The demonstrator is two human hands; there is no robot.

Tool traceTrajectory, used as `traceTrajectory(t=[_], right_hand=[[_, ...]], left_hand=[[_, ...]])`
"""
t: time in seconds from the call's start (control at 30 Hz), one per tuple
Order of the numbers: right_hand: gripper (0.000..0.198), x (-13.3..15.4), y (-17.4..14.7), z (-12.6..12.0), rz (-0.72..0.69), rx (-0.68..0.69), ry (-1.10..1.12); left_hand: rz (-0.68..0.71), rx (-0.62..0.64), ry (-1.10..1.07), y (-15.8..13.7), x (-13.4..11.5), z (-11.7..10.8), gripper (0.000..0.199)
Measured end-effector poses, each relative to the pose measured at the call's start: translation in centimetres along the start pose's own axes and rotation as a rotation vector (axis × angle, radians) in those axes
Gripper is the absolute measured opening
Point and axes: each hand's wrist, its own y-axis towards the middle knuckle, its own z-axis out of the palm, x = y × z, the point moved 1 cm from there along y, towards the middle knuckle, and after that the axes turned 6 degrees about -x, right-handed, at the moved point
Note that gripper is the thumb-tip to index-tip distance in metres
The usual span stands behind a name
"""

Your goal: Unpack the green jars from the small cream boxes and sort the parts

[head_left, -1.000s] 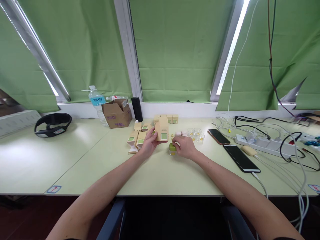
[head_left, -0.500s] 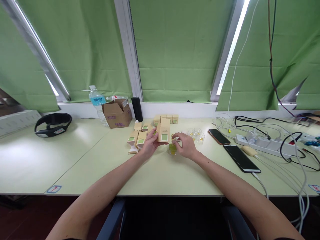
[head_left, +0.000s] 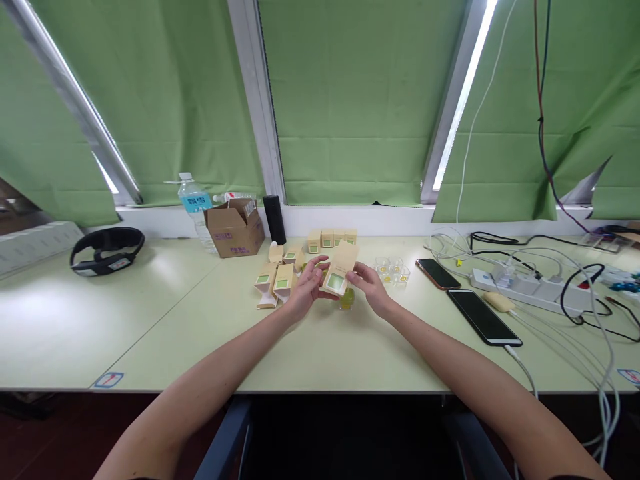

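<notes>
Two bare hands meet over one pale tan carton (head_left: 345, 257) held just above the middle of the counter (head_left: 320, 353). The right hand (head_left: 373, 287) has its grip clamped on the carton's right edge; the left hand (head_left: 306, 292) sits at its left edge with some fingers spread, and whether that grip is clamped cannot be told.

Taking the held carton as the dial's center, one green-topped clear container (head_left: 347, 300) lies just beside it at 6 o'clock, partly covered. At least four tan cartons (head_left: 284, 280) cluster at 9 o'clock, four smaller-looking cartons (head_left: 333, 239) line up near 12, and several clear containers (head_left: 392, 269), at least four, stand at 3. Two phones (head_left: 484, 317) rest between 3 and 4; one brown cardboard box (head_left: 235, 232) stands toward 10, near one blue-labeled bottle (head_left: 196, 202).

Narrow and oblong, the held carton is tilted, its top end toward 1 o'clock. A pale green, white-edged panel fills the lower front below small print too fine to read.
</notes>
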Motion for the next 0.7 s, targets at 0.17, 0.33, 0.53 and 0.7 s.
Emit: traceTrajectory(t=[0.17,0.33,0.53,0.7], right_hand=[[0.042,0.3,0.3,-0.3,0.045,-0.113,0.130],[0.047,-0.1,0.3,-0.2,0.040,-0.143,0.119],[0.047,-0.5,0.1,0.1,0.007,-0.139,0.086],[0.049,-0.3,-0.1,0.2,0.024,-0.127,0.102]], left_hand=[[0.171,0.016,0.170,-0.1,0.4,0.2,0.058],[0.248,0.044,0.258,-0.5,0.8,0.8,0.063],[0.248,0.019,0.309,-0.7,0.8,1.1,0.063],[0.235,0.023,0.317,-0.9,0.6,1.2,0.062]])
